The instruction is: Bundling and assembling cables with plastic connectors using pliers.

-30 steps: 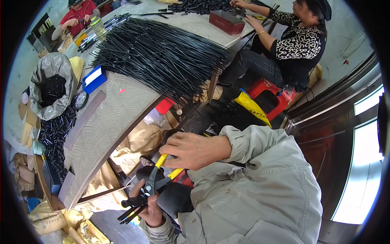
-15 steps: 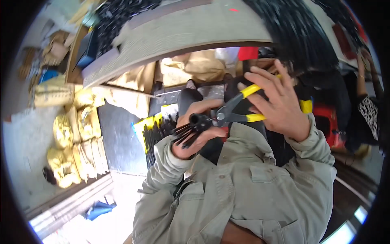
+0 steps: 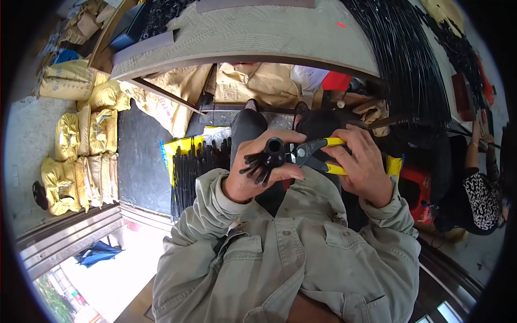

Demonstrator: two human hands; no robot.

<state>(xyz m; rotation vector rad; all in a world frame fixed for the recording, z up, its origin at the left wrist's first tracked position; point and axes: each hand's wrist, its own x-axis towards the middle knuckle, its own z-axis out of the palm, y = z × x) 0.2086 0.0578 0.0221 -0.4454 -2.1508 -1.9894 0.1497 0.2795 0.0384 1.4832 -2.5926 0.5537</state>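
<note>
Mid-frame: left hand [image 3: 253,175] grips tube bundle [image 3: 266,159]; right hand [image 3: 363,164] squeezes pliers [image 3: 315,153] at it. Big pile [image 3: 404,59] untrimmed.

Pliers' [image 3: 315,153] nose was hidden behind the black tube bundle [image 3: 266,159] at 9 o'clock of the handles; the contact point could not be told. Right hand [image 3: 366,164] covered most of the yellow grips. Left hand's [image 3: 258,172] palm was hidden by the tubes. A co-worker [image 3: 479,194] at 3 o'clock was cut by the rim.
</note>
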